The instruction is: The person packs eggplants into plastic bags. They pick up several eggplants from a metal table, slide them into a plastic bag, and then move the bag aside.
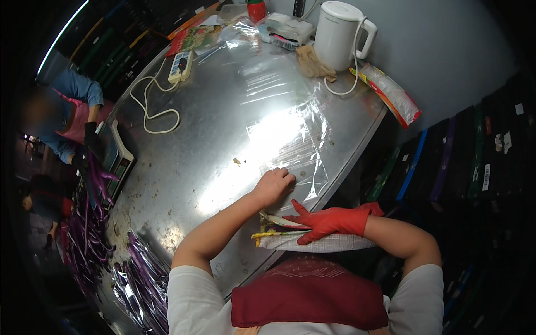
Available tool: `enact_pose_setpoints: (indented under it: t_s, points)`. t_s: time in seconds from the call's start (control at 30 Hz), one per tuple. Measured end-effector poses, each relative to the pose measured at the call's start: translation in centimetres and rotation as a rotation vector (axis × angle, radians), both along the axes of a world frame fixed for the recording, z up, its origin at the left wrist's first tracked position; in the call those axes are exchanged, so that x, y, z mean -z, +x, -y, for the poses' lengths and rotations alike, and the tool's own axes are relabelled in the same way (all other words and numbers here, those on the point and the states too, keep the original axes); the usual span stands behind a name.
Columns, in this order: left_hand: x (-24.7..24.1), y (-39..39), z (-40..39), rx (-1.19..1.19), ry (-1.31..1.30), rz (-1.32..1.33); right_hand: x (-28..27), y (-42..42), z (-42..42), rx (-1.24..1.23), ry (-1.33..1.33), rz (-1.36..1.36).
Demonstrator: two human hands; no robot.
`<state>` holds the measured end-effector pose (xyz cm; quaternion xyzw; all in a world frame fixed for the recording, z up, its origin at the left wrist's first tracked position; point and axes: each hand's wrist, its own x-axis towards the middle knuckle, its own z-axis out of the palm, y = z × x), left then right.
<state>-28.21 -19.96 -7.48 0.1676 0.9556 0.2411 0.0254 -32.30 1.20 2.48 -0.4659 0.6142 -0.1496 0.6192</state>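
My left hand [274, 187] is bare, its fingers curled down at the metal tabletop [180, 167] beside clear plastic bags [289, 146]. Whether it pinches any film is hidden by the hand itself. A red rubber glove covers my right hand [331, 224], which lies with fingers spread across a folded white woven sack [331, 243]. That sack has yellow and printed edges and hangs over the table's near edge. Bright glare on the bags hides some of their outlines.
Wrapped purple eggplants [142, 284] and loose ones [86, 234] lie at left. There a co-worker's gloved hands [92, 140] hold eggplants by a scale [119, 155]. A power strip [181, 67], white kettle [339, 35] and another sack [389, 92] sit farther back. Stacked crates [452, 155] stand right.
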Motion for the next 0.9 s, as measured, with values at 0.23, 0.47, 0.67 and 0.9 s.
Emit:
enact_pose_setpoints:
  t_s: [0.23, 0.47, 0.67, 0.9]
  points:
    - [0.2, -1.5, 1.0, -0.127, 0.183, 0.208, -0.7, 0.6, -1.1, 0.164, -0.050, 0.114]
    - [0.3, -3.0, 2.0, -0.164, 0.304, 0.425, 0.5, 1.8, -4.1, 0.698, -0.110, -0.058]
    - [-5.3, -2.4, 1.5, -0.068, 0.092, 0.090, 3.9, 0.8, -4.8, 0.876, -0.068, 0.321]
    - [-7.0, -1.3, 0.2, -0.245, 0.290, -0.008, 5.1, 2.2, -3.9, 1.051, -0.184, 0.325]
